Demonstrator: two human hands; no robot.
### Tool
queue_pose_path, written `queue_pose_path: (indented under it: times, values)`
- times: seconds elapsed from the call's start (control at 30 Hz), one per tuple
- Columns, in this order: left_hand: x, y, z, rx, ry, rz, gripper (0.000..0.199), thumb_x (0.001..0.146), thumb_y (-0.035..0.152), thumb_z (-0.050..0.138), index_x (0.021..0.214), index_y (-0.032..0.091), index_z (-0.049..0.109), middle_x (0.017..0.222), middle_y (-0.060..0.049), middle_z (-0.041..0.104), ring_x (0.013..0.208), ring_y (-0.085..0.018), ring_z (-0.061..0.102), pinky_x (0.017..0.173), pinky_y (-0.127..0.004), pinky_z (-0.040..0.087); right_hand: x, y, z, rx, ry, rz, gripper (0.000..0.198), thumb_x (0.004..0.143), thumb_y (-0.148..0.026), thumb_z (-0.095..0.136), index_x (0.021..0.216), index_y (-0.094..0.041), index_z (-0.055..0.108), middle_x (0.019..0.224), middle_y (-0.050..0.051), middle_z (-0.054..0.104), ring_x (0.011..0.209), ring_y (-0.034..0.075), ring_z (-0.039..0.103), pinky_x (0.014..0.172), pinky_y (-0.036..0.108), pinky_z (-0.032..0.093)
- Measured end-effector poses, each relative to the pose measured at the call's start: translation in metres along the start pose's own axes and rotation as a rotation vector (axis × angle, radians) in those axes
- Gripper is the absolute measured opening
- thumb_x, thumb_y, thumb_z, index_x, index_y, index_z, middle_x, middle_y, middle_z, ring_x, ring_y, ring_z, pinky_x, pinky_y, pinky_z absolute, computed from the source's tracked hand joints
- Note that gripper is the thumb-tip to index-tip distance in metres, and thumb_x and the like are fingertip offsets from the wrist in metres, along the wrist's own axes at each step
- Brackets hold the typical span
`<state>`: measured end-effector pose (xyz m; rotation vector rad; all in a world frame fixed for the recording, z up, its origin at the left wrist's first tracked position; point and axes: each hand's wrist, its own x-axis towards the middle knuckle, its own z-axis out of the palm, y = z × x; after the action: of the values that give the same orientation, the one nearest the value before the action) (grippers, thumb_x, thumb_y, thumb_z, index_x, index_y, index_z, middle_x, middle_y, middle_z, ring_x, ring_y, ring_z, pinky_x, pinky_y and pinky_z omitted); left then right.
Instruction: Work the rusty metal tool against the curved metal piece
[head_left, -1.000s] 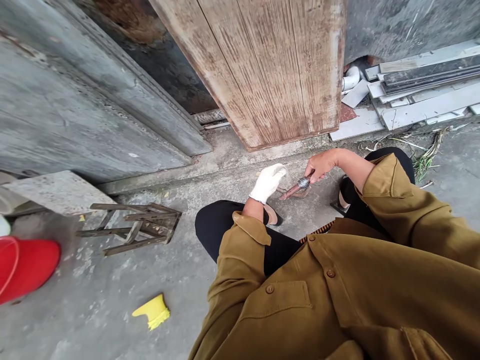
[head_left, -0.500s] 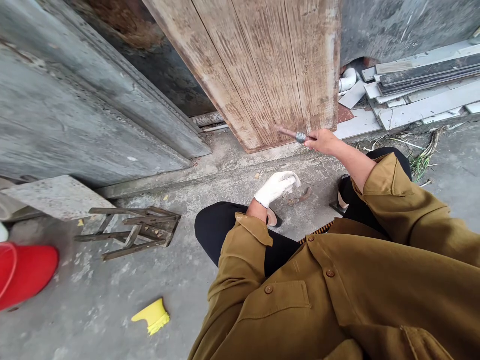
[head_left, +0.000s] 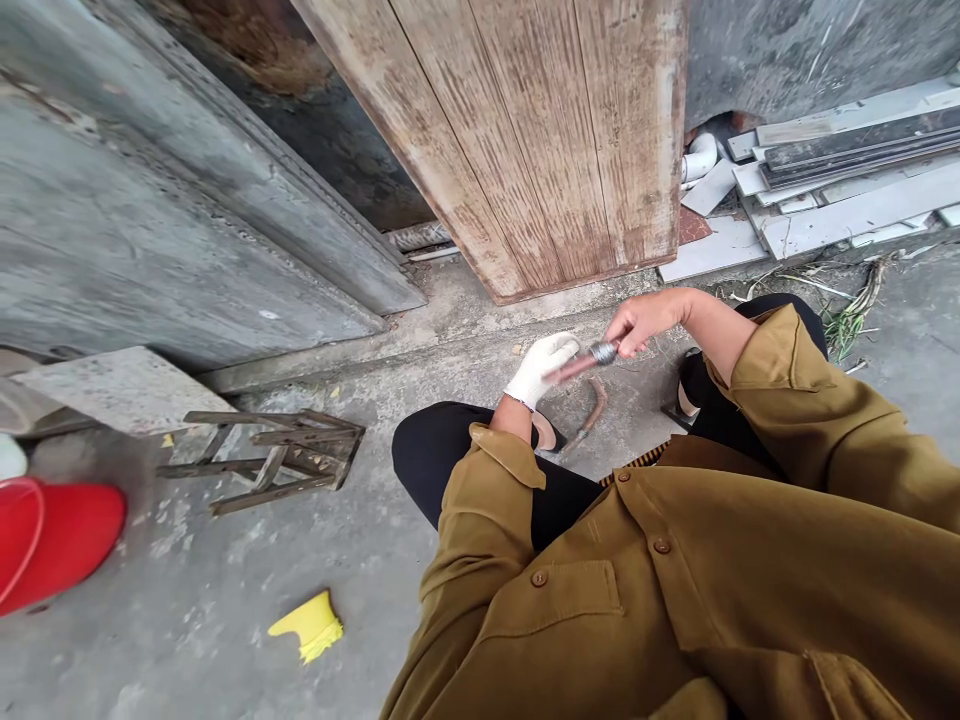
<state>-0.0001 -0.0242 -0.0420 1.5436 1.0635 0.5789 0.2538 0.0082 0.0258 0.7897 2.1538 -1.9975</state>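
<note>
My right hand [head_left: 649, 318] is bare and closed around one end of a brown bar with grey wire wound about its middle [head_left: 602, 352]. The bar slants down to the left, and its blurred far end meets the palm of my left hand [head_left: 536, 368]. A white glove covers the left hand, whose fingers are curled at the bar's end; how firmly they grip is unclear. Below the hands, between my feet, a curved brown piece [head_left: 592, 412] shows against the concrete.
A weathered wooden panel [head_left: 540, 150] leans at the wall ahead. Stacked boards [head_left: 847, 185] and a white pipe [head_left: 699, 158] are to the right. On the left are an overturned wooden stool [head_left: 277, 450], a red bucket [head_left: 67, 540] and a yellow glove-like item [head_left: 311, 625].
My right hand has brought the wire-wound bar down from before the panel to the gloved hand. The curved piece has turned and shows more fully.
</note>
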Motion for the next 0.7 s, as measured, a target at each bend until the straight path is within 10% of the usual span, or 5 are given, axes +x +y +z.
queue_pose_path:
  times: [0.13, 0.27, 0.47, 0.7]
  values:
    - [-0.002, 0.010, 0.013, -0.027, -0.146, -0.052, 0.042, 0.086, 0.057, 0.057, 0.080, 0.016, 0.066, 0.053, -0.002, 0.052, 0.052, -0.014, 0.050, 0.055, -0.029, 0.041, -0.002, -0.001, -0.003, 0.228, 0.612, -0.113, 0.026, 0.085, -0.040, 0.067, 0.084, -0.014, 0.063, 0.073, 0.001, 0.061, 0.059, 0.008, 0.047, 0.058, 0.023, 0.039]
    - [-0.014, 0.023, 0.013, -0.011, -0.175, -0.041, 0.035, 0.081, 0.055, 0.067, 0.083, 0.020, 0.073, 0.059, -0.009, 0.063, 0.063, -0.022, 0.061, 0.059, -0.037, 0.046, 0.009, 0.012, -0.010, 0.064, 0.935, 0.178, 0.017, 0.090, -0.029, 0.060, 0.088, -0.013, 0.064, 0.071, 0.004, 0.059, 0.061, 0.010, 0.048, 0.059, 0.024, 0.039]
    - [-0.028, 0.029, 0.005, 0.005, -0.149, -0.032, 0.031, 0.078, 0.051, 0.073, 0.092, 0.023, 0.076, 0.074, -0.011, 0.071, 0.072, -0.025, 0.064, 0.060, -0.039, 0.049, 0.019, 0.023, -0.016, -0.596, 0.806, 0.467, 0.031, 0.089, -0.038, 0.060, 0.104, -0.014, 0.073, 0.097, 0.013, 0.069, 0.089, 0.024, 0.061, 0.070, 0.030, 0.039]
    - [-0.006, 0.016, 0.001, 0.085, -0.077, -0.024, 0.028, 0.085, 0.042, 0.057, 0.076, 0.017, 0.065, 0.068, -0.002, 0.061, 0.057, -0.013, 0.049, 0.056, -0.028, 0.040, 0.020, 0.014, -0.003, -0.689, 0.363, 0.558, 0.019, 0.081, -0.030, 0.070, 0.094, -0.017, 0.078, 0.091, 0.012, 0.071, 0.082, 0.022, 0.063, 0.069, 0.030, 0.038]
